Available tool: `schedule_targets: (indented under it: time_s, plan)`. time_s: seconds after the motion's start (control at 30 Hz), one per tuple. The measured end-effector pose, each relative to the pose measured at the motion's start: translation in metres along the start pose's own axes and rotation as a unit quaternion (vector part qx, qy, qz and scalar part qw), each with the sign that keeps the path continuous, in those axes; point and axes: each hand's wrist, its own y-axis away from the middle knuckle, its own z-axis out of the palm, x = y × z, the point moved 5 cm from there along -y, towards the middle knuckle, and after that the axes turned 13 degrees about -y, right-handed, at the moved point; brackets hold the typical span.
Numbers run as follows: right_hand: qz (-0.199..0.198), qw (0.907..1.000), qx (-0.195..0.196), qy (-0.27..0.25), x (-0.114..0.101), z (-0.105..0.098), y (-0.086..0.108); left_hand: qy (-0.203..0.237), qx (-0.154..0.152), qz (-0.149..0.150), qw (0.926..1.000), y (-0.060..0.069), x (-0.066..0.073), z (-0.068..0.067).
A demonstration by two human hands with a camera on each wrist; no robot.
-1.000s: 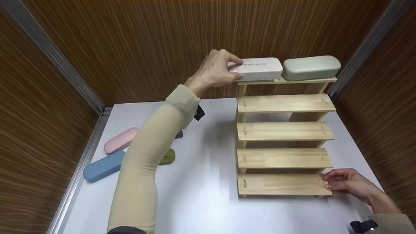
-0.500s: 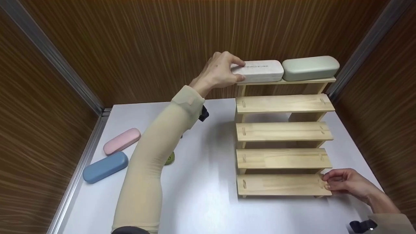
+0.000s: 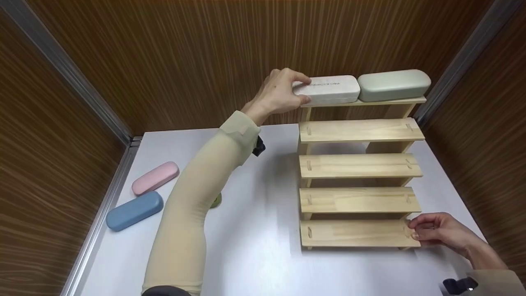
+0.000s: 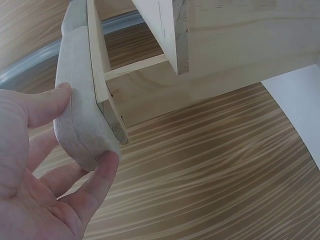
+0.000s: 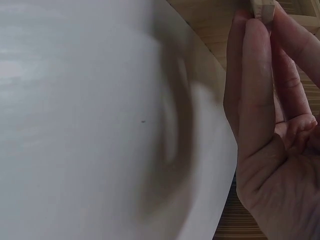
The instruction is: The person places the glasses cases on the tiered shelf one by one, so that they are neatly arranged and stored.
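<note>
On the top shelf of a wooden rack (image 3: pixel 359 165), a white case (image 3: pixel 335 90) lies against a pale green case (image 3: pixel 394 85). My left hand (image 3: pixel 279 91) grips the white case's left end between thumb and fingers. In the left wrist view, the left hand (image 4: pixel 40 170) has its thumb on one face of the white case (image 4: pixel 80 100) and a fingertip at its lower end. My right hand (image 3: pixel 448 236) pinches the right end of the lowest shelf; in the right wrist view, the right hand (image 5: pixel 275 120) holds that wooden edge (image 5: pixel 263 9).
A pink case (image 3: pixel 155 178) and a blue case (image 3: pixel 134 211) lie at the left of the white table (image 3: pixel 254 255). A green case (image 3: pixel 217 200) is mostly hidden by the left sleeve. Wood-patterned walls (image 3: pixel 185 61) stand behind and at both sides.
My left hand and the white case have shifted slightly right, and the case now meets the pale green one. The right hand keeps its hold on the lowest shelf.
</note>
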Motion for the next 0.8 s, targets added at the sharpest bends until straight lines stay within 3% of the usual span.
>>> schedule_targets:
  time_s: [0.43, 0.8]
  plan:
    - [-0.008, 0.9998, -0.01, -0.016, 0.001, 0.003, -0.006, 0.027, 0.007, -0.003, 0.9996, 0.005, -0.009, 0.003]
    - [-0.004, 0.9998, -0.001, -0.021, 0.001, 0.002, -0.008, 0.029, 0.031, 0.012, 0.999, 0.02, -0.02, -0.013]
